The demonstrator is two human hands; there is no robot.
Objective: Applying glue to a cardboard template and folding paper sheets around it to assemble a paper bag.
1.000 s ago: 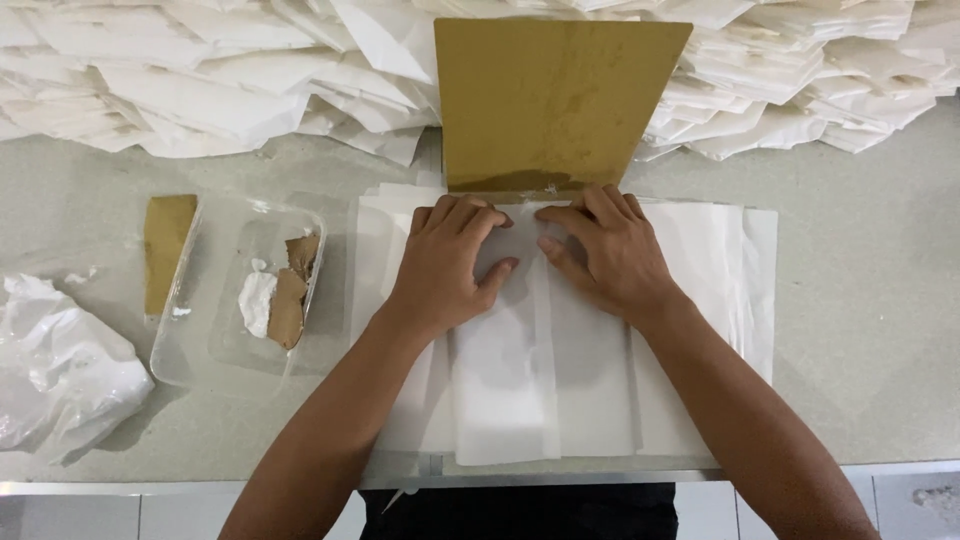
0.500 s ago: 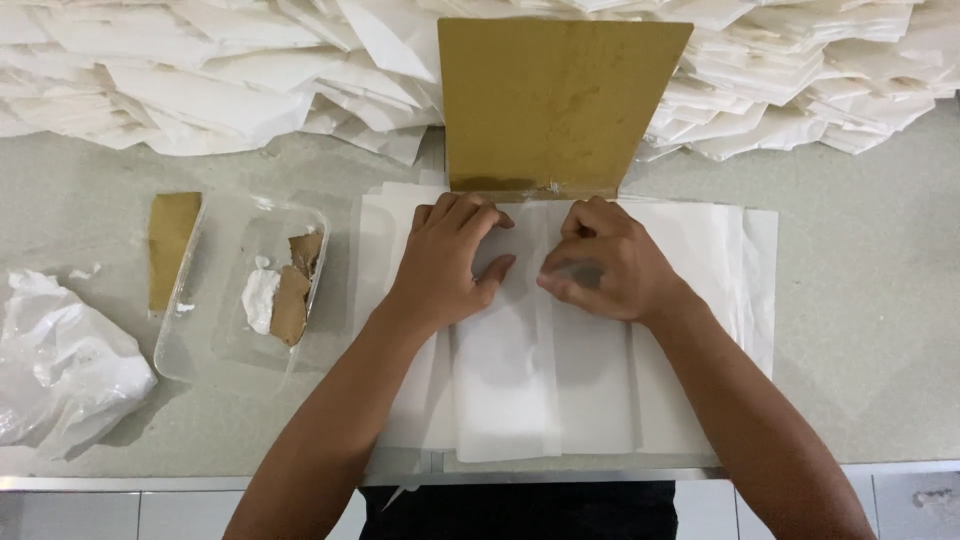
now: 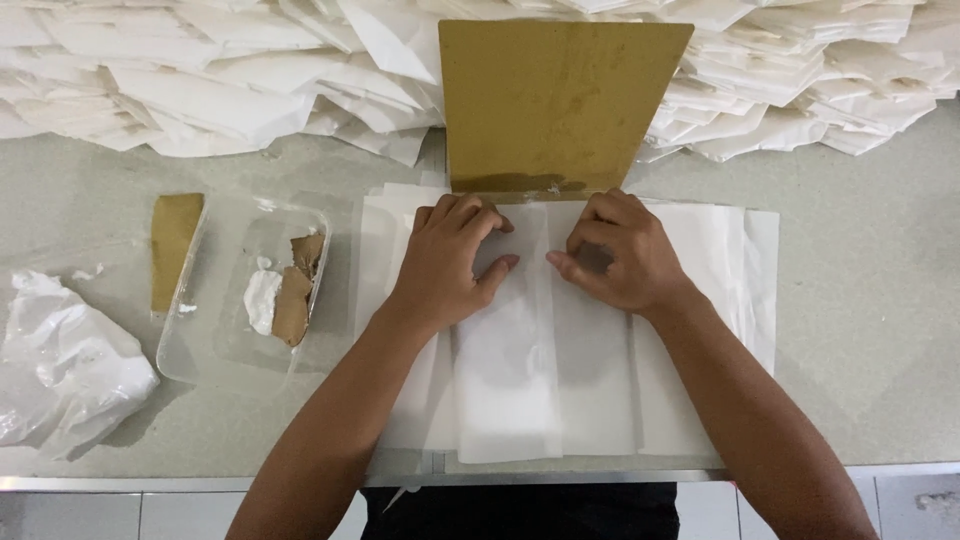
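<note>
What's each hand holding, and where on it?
Both the left hand and right hand pinch the white folded paper at its top edge, beside the brown board.

Two bare arms, no sleeves seen.
Left hand (image 3: 445, 262) and right hand (image 3: 618, 252) ungloved, no rings, no watch; dark garment (image 3: 520, 510) at the waist, bottom edge.

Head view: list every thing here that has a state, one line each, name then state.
left hand: fingers curled, pressing on the folded white paper.
right hand: fingers curled, pinching the paper's fold.
folded white paper: flat on the table, folded into lengthwise panels.
brown board: lying above the paper, its edge touching it.
clear plastic tray: open, holding white paste and brown scraps.
crumpled plastic bag: crumpled, at the left.
pile of white bags: loosely heaped behind.
</note>
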